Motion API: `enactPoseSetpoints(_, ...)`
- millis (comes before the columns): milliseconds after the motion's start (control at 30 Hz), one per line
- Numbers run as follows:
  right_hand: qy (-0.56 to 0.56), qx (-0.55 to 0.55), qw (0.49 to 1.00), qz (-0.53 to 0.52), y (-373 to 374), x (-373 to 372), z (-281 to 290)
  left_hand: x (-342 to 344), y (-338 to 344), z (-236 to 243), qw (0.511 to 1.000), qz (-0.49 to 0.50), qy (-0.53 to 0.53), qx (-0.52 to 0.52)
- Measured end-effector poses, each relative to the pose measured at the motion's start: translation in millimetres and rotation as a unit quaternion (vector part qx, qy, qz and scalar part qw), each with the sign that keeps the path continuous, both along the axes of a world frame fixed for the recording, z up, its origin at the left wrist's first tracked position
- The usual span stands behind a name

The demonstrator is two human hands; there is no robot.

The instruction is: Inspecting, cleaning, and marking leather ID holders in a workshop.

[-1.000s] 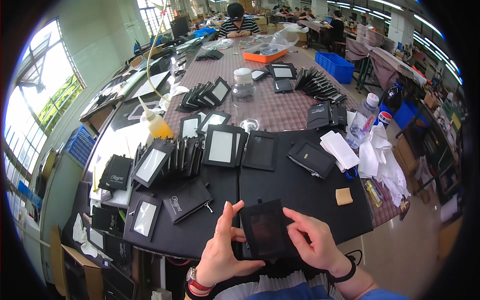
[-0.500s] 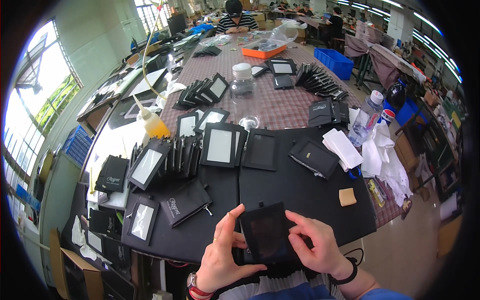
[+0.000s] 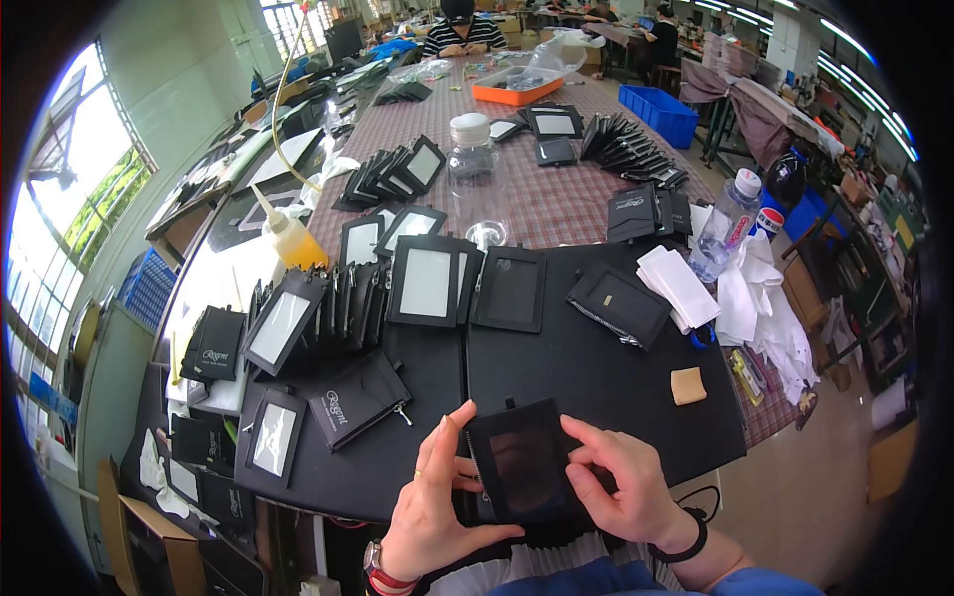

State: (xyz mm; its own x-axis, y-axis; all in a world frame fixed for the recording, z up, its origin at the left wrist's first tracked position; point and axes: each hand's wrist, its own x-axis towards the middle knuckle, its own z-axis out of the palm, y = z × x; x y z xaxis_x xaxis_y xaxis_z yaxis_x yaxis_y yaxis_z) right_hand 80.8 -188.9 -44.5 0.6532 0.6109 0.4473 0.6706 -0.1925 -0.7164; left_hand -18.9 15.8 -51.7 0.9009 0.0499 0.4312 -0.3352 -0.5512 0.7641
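Between my two hands is a black card holder [image 3: 525,459] with a dark clear window, a small tab on top and a zip along its left edge. My left hand [image 3: 429,502] grips it along the left side and bottom, fingers behind the edge and thumb underneath. On the other side, the bent fingers of my right hand [image 3: 621,479] hold its right edge. Lying on the black work surface [image 3: 596,397] just beyond are another black card holder with a dark window [image 3: 510,288] and a zipped black pouch [image 3: 621,303].
White-windowed card holders [image 3: 425,283] stand and lie in rows at left, near a glue bottle [image 3: 291,238]. A clear jar [image 3: 474,169] stands behind. At right are a folded white cloth [image 3: 678,285], a tan pad [image 3: 687,386] and a plastic bottle [image 3: 727,226]. A person [image 3: 463,35] sits at the far end.
The view has shifted slightly, so the table things appear a little further left and up. Both hands keep nearly the same hold on the card holder.
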Motion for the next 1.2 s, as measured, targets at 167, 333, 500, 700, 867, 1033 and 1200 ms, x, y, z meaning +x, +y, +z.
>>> enactPoseSetpoints(167,-0.007,0.002,1.0,0.001,1,1,-1,0,-1,6,0.999,0.008,0.033,0.0)
enactPoseSetpoints(333,0.009,-0.012,1.0,0.016,-2,4,-1,1,-1,3,0.999,0.011,0.034,-0.016)
enactPoseSetpoints(500,-0.003,0.021,1.0,-0.002,2,1,0,-1,-2,-1,1.0,0.013,-0.014,-0.023)
enactPoseSetpoints(700,0.032,0.035,0.999,0.017,-4,-2,-1,-6,-5,-3,0.997,0.021,-0.07,0.029)
enactPoseSetpoints(867,0.026,0.04,0.999,0.023,-3,-2,-4,-3,-1,-12,0.99,-0.003,-0.136,0.024)
enactPoseSetpoints(1033,0.021,0.053,0.998,0.028,-3,-2,-1,-5,-5,1,0.993,0.006,-0.118,0.027)
enactPoseSetpoints(1200,0.011,0.025,0.999,0.047,-4,-2,5,-5,-8,18,0.992,0.032,-0.026,-0.122)
